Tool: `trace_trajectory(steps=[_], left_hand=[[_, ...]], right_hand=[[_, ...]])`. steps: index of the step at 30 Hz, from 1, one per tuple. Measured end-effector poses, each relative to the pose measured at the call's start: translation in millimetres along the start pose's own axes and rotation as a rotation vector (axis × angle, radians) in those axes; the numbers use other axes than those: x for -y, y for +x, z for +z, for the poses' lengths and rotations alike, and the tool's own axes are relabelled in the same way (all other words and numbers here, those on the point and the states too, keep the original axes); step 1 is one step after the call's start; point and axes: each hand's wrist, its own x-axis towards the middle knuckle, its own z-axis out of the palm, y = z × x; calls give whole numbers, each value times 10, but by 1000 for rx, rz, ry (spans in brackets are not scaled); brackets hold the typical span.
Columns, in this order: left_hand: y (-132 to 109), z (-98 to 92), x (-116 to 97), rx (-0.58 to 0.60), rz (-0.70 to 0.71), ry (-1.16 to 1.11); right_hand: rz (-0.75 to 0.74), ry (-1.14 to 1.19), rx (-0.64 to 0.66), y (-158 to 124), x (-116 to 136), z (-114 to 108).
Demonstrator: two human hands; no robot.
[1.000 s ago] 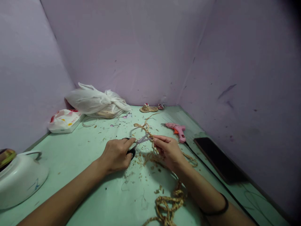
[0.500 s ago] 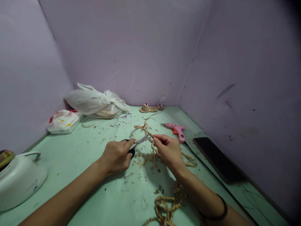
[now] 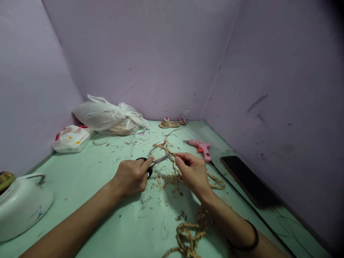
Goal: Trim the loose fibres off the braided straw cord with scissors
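My left hand (image 3: 133,175) is closed round the black handles of a pair of scissors (image 3: 162,158), whose blades point right and lie close together. Their tips meet a braided straw cord (image 3: 167,149) just beside the fingertips of my right hand (image 3: 192,172). Thumb and forefinger of that right hand pinch the cord. One stretch of it runs away toward the back of the table, and a loop (image 3: 217,184) shows right of the hand. A tangled heap of the same cord (image 3: 188,238) lies below my right forearm. Small straw clippings (image 3: 163,181) are scattered under the blades.
A pink glue gun (image 3: 201,148) with a black cable and a dark phone (image 3: 251,181) lie on the right. At the back sit a small straw hat ornament (image 3: 167,123) and a white plastic bag (image 3: 107,114). A tissue pack (image 3: 73,138) and white bowl-shaped object (image 3: 25,208) stand left.
The scissor blades have closed further on the cord, and my left hand's grip has tightened, shifting slightly left. My right hand stays almost still.
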Motion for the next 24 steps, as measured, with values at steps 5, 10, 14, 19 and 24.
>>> trace_trajectory(steps=[5, 10, 14, 19, 24], left_hand=[[3, -8, 11, -12, 13, -6], [-4, -24, 5, 1, 13, -13], [0, -32, -1, 40, 9, -18], [12, -19, 2, 97, -7, -38], [27, -49, -20, 158, -83, -224]], right_hand=[[0, 23, 8, -13, -20, 9], [9, 37, 11, -14, -25, 15], [22, 34, 20, -12, -15, 12], [22, 43, 26, -21, -6, 13], [2, 49, 21, -33, -12, 15]])
